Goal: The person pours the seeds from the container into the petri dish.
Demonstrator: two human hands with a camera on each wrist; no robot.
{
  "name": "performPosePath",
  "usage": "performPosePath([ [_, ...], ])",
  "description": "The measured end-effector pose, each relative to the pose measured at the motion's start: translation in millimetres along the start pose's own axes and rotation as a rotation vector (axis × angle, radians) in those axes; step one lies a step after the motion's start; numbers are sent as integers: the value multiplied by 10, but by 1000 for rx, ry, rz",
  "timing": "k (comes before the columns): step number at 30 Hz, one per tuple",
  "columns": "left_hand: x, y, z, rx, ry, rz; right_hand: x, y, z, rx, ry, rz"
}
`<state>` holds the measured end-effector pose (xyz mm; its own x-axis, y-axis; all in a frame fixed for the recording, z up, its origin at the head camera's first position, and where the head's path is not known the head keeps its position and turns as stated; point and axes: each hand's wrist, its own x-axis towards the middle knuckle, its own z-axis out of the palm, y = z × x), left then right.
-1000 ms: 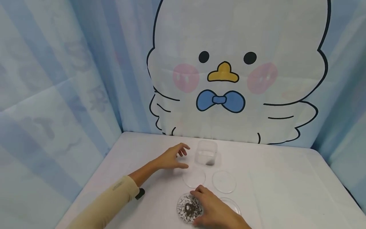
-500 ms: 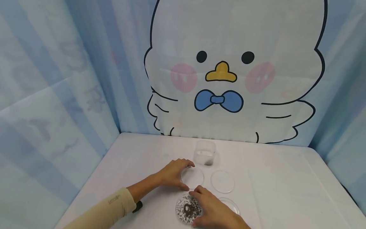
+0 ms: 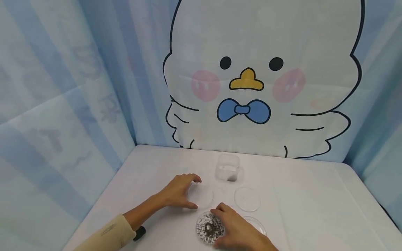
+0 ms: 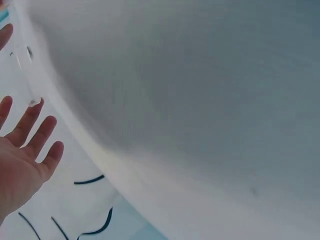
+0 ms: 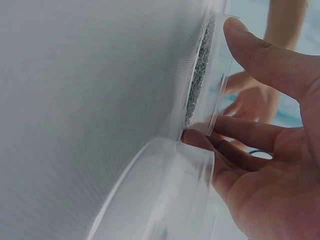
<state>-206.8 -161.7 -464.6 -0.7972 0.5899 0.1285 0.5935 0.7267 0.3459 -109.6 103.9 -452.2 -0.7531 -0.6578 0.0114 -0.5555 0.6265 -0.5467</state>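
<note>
My left hand (image 3: 180, 191) spans a clear round lid (image 3: 202, 197) on the table, thumb at its near edge and fingertips at its far edge. In the left wrist view the left hand (image 4: 25, 155) sits at the left border with its fingers spread, the lid mostly hidden. A clear round container (image 3: 209, 228) of black and white grains stands nearer, and my right hand (image 3: 238, 230) grips its right side. From the right wrist, thumb and fingers of the right hand (image 5: 270, 165) hold the wall of that container, with grey grains (image 5: 201, 70) along its bottom.
Another clear disc (image 3: 247, 199) lies right of the lid. Beside the right hand, partly behind it, is a clear round container (image 3: 255, 224). A clear squarish tub (image 3: 227, 167) with something dark at its bottom stands at the back. Printed curtains (image 3: 150, 87) border the white table (image 3: 314, 202).
My left hand has come down and nearer from beside the tub, taken the clear lid by its edges and slid it left. The right hand keeps its hold on the grain container.
</note>
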Motion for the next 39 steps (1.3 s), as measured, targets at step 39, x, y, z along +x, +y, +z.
performPosePath([
  [39, -542, 593, -489, -359, -100, 34, 22, 36, 16, 46, 10, 9],
])
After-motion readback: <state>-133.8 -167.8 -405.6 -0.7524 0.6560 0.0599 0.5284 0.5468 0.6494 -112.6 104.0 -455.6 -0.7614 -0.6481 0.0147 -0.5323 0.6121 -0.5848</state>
